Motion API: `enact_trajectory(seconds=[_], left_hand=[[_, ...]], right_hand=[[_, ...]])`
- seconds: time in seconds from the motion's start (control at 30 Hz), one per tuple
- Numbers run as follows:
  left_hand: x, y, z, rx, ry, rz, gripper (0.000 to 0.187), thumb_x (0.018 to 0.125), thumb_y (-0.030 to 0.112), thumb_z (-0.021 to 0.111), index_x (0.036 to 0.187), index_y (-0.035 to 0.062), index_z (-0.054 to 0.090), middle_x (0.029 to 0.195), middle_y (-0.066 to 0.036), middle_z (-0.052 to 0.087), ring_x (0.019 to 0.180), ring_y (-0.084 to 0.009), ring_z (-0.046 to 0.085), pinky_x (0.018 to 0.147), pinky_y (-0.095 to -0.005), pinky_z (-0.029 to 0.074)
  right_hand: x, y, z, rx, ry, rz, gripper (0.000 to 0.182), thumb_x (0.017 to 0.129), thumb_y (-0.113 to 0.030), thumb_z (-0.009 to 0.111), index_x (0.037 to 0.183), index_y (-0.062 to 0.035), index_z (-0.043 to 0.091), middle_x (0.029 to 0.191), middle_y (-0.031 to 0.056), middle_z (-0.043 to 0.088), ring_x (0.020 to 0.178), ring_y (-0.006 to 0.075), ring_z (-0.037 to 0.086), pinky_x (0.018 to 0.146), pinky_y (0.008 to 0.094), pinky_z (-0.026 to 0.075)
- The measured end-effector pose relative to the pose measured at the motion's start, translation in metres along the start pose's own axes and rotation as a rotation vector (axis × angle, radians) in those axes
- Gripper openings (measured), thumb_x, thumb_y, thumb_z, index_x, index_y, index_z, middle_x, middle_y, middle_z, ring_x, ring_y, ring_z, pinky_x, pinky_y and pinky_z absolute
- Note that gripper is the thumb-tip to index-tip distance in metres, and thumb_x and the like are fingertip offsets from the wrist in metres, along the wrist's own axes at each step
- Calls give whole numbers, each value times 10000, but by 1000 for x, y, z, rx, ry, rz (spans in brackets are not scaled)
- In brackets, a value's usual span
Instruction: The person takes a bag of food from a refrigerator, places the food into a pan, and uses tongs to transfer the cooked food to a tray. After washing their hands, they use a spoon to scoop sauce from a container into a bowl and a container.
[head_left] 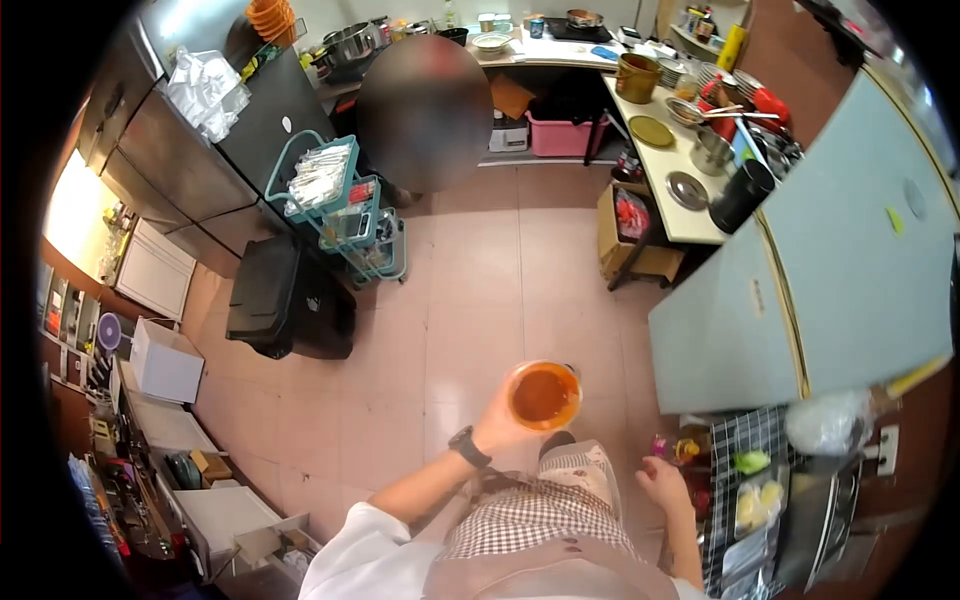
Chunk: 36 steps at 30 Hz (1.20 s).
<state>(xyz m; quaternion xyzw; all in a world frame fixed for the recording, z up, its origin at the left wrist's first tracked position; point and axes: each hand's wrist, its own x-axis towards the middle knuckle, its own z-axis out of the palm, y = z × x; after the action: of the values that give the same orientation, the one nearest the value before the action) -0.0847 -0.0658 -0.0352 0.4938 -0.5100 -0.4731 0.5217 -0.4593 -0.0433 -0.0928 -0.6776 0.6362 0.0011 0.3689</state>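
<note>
My left hand [502, 422], with a dark watch on the wrist, is wrapped around a cup of reddish-brown liquid [545, 397]. I look down into the cup's round mouth in front of my checked apron [535, 520]. On the other side, my right hand [667, 484] hangs beside my body with its fingers loosely curled, and no object shows in it. Closest to that hand are a small pink and yellow item [680, 449] and a rack with a checked cover [738, 435].
A person [425, 115] stands at the back counter. Left of the floor are a teal trolley [340, 210] and a black bin [285, 305]. On the right stand a pale blue fridge [730, 310] and a table [675, 165] with pots and lids. A cardboard box [612, 235] sits beneath.
</note>
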Motion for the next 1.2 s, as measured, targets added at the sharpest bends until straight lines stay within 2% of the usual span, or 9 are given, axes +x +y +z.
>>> enact_trajectory(seconds=[0.07,0.27,0.33,0.57,0.67,0.8,0.87,1.0,1.2], left_hand=[[55,7,-29,-38,72,-56,825,671,120,923,1354,63,463,1304,-84,580,1190,-182,574,1019,-365,484],[218,-9,-100,-83,371,-51,765,656,27,885,1323,53,511,1246,-62,606,1152,-187,593,1011,-358,491],[276,-8,-124,-128,376,-72,699,669,26,867,1287,48,541,1217,-59,619,1123,-183,606,991,-351,501],[498,-42,-228,-34,483,11,631,691,13,813,1265,56,555,1192,-57,630,1098,-184,621,958,-350,517],[611,-66,-296,50,495,74,719,687,29,825,1324,68,494,1211,-63,616,1101,-188,619,963,-351,516],[764,-60,-373,74,451,125,802,703,47,857,1382,67,431,1279,-78,577,1176,-192,577,1023,-357,474],[826,-56,-402,30,455,67,814,697,65,869,1386,67,434,1297,-79,567,1207,-193,556,1049,-354,453],[936,-66,-452,80,517,81,777,663,66,895,1329,26,497,1265,-90,594,1180,-201,575,1030,-357,464],[1069,-109,-514,76,581,8,795,651,62,904,1333,23,497,1272,-98,609,1154,-203,602,1012,-357,485]], right_hand=[[105,1,-15,-88,-57,-187,427,830,-281,712,1180,-41,664,1031,181,721,965,333,691,865,419,543],[360,-135,-131,-452,-288,-217,457,861,-314,653,1215,-25,630,1184,224,662,1118,384,619,966,459,494],[448,-166,-146,-408,-146,-453,438,864,-292,647,1197,-8,631,1125,220,681,1064,387,635,920,463,510],[688,-362,-210,-294,3,-694,422,896,-242,634,1225,21,613,1146,226,678,1066,374,647,940,423,514],[769,-416,-222,-239,-125,-524,436,902,-237,631,1256,15,599,1140,219,684,1052,382,650,938,421,513],[871,-466,-241,-192,-157,-469,309,910,-216,625,1087,29,689,1020,219,711,987,372,673,899,414,523],[906,-511,-275,-31,-168,-321,295,935,-221,611,1021,47,700,905,202,720,819,317,696,814,381,540],[1054,-557,-281,561,35,-290,311,913,-209,636,1157,-19,671,897,184,714,791,235,686,789,359,536],[1299,-706,-330,144,297,-679,507,902,-207,670,1362,-48,525,937,169,697,837,316,696,778,376,541]])
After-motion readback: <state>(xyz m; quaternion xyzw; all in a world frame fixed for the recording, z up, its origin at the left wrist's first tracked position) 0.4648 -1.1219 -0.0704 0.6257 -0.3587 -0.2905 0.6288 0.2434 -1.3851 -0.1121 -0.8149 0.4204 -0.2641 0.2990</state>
